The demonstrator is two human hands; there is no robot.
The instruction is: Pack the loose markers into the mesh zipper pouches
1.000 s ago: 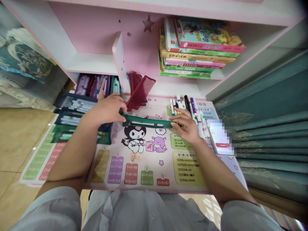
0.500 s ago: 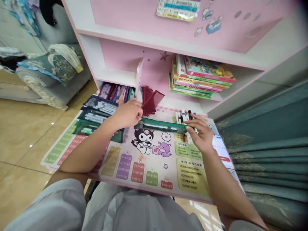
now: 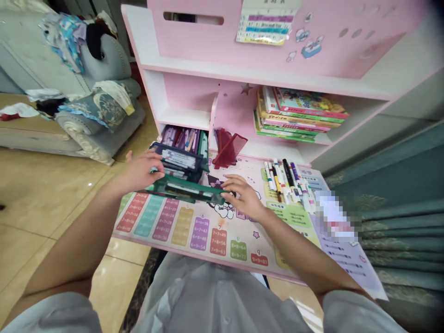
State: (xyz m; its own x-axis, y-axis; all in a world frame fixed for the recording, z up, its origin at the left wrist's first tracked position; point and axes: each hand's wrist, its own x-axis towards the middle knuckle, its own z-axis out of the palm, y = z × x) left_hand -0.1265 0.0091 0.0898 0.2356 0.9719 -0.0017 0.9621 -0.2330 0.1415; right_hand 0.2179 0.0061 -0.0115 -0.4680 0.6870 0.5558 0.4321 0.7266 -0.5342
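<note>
My left hand (image 3: 144, 171) and my right hand (image 3: 244, 196) pinch opposite ends of a green mesh pencil pouch (image 3: 189, 188) with pens inside. The pouch is level, over the left part of the desk, in front of the other pouches. Just behind it lie dark blue mesh pouches (image 3: 182, 158) filled with markers. Another green pouch is partly hidden beneath the held one. Further back, purple pouches (image 3: 180, 138) stand in the lower left shelf compartment. Empty-looking dark red mesh pouches (image 3: 229, 149) lean near the shelf divider.
Loose markers (image 3: 286, 178) lie on the right of the printed desk mat (image 3: 218, 240). A blurred phone-like shape (image 3: 335, 215) is at the right edge. Stacked books (image 3: 300, 115) fill part of the pink shelf. A curtain (image 3: 398, 222) hangs at right; a sofa (image 3: 114, 115) stands at left.
Both hands have carried the green pouch leftward, from the desk's middle to in front of the other pouches. The view has shifted too, showing more of the sofa and the loose markers.
</note>
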